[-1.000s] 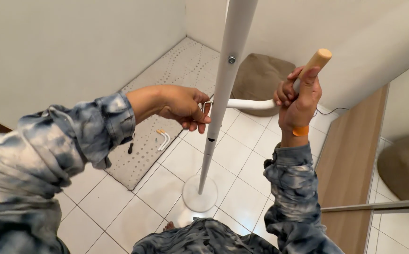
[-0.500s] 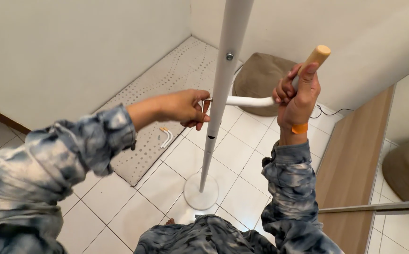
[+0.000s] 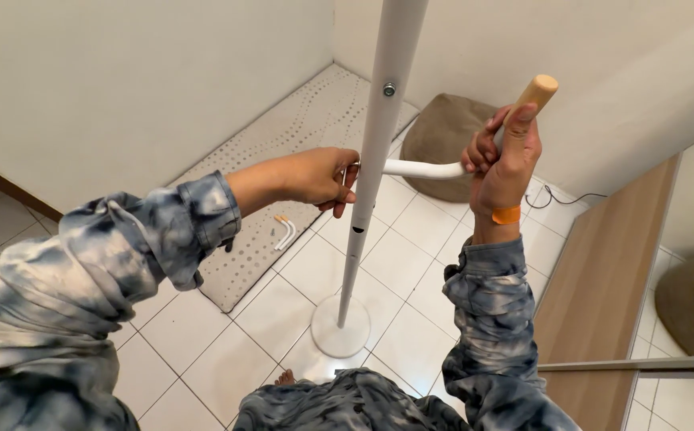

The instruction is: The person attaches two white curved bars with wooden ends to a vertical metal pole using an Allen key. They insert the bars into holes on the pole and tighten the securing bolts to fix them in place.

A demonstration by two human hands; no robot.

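A white upright pole [image 3: 375,152] rises from a round white base [image 3: 340,327] on the tiled floor. A curved white hook arm [image 3: 423,168] with a wooden tip [image 3: 537,89] sticks out of the pole to the right. My right hand [image 3: 505,160] grips that arm just below the wooden tip. My left hand [image 3: 319,177] is against the left side of the pole at the arm's height, fingers pinched on a small metal tool [image 3: 347,170]. A screw head [image 3: 389,89] shows higher on the pole, and an open hole [image 3: 358,230] lower down.
Two more white hook arms [image 3: 285,231] lie on a dotted white mat [image 3: 283,168] on the floor. A brown cushion [image 3: 446,136] sits in the corner behind the pole. A wooden panel [image 3: 602,287] stands at the right, by a mirror edge. My bare toes [image 3: 285,377] show near the base.
My left forearm has dropped slightly and my left hand has turned a little at the pole. My right hand keeps its hold on the hook arm.
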